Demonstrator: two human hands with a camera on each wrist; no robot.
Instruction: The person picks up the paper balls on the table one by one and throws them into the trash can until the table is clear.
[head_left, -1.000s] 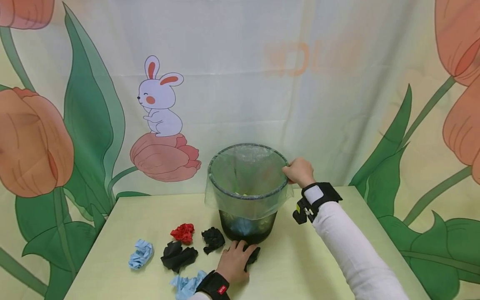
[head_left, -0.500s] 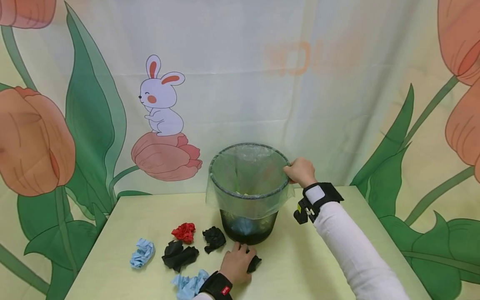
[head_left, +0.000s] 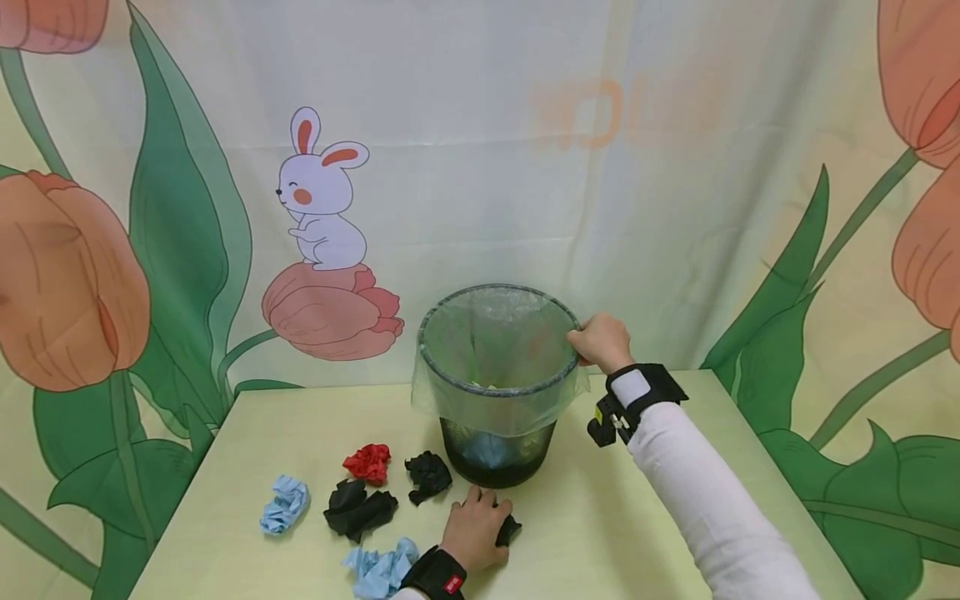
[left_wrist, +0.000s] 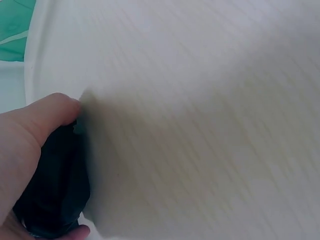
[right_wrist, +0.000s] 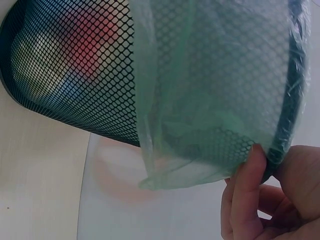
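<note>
A black mesh wastebasket point(head_left: 495, 454) lined with a pale green bag point(right_wrist: 200, 90) stands at the back of the table. My right hand point(head_left: 603, 343) pinches its rim on the right side, thumb and fingers over the folded bag edge. Just in front of the basket's base, my left hand point(head_left: 477, 529) holds a crumpled black paper ball point(left_wrist: 57, 185) between thumb and fingers, low over the tabletop. Most of that ball is hidden under the hand in the head view. Through the mesh, red and pale crumpled pieces point(right_wrist: 90, 42) show inside the basket.
Left of my left hand lie a black ball point(head_left: 428, 477), a larger black ball point(head_left: 360, 510), a red ball point(head_left: 367, 463) and two light blue balls, one near point(head_left: 381, 568) and one farther left point(head_left: 284, 505). A printed curtain point(head_left: 480, 167) hangs behind the table point(head_left: 637, 517).
My left hand has shifted slightly right and its fingers have drawn in around the black paper ball. The right hand stays on the basket rim.
</note>
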